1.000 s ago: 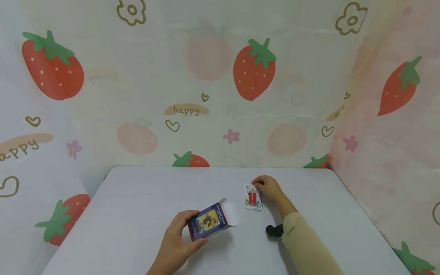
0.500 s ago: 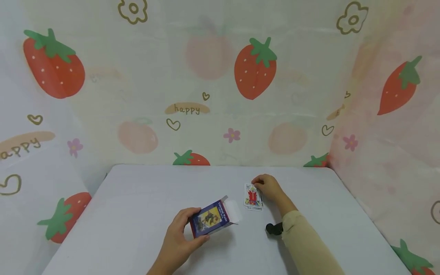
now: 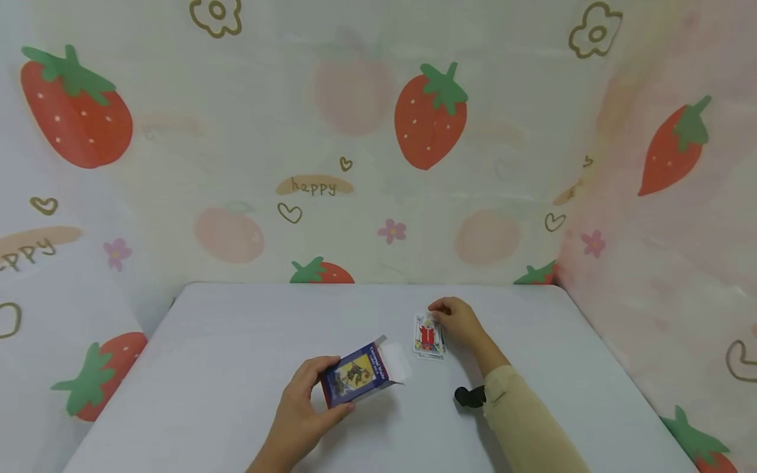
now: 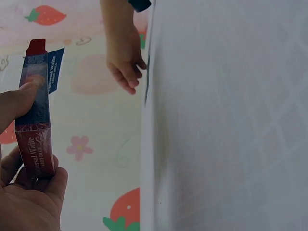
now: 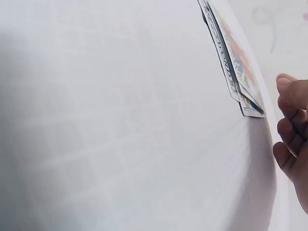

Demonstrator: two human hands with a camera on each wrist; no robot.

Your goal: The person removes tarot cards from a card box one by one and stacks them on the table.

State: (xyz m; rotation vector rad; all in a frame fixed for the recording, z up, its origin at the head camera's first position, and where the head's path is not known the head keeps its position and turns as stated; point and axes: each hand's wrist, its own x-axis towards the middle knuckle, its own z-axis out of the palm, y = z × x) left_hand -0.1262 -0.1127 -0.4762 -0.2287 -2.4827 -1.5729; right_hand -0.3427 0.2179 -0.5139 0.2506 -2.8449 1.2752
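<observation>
My left hand (image 3: 298, 407) grips a blue and red tarot card box (image 3: 355, 376), thumb on one side and fingers on the other. The box is tilted above the table, its flap end open toward the right; its inside is hidden. In the left wrist view the box (image 4: 34, 115) stands on end between thumb and fingers. Farther back lies a small pile of tarot cards (image 3: 427, 336), slightly uneven, a red figure on the top one. My right hand (image 3: 461, 322) is at the pile's upper right corner, fingers loosely bent. The right wrist view shows these fingers beside the cards (image 5: 238, 62), holding nothing.
The table (image 3: 236, 341) is white, its far edge meeting a strawberry-printed curtain (image 3: 355, 131) that also hangs at both sides. A black wrist-worn piece (image 3: 470, 397) sticks out from the right sleeve (image 3: 526, 420) above the table.
The head view has shifted slightly, moving everything a little to the left in it. Both hands, the box and the cards keep nearly the same places relative to each other.
</observation>
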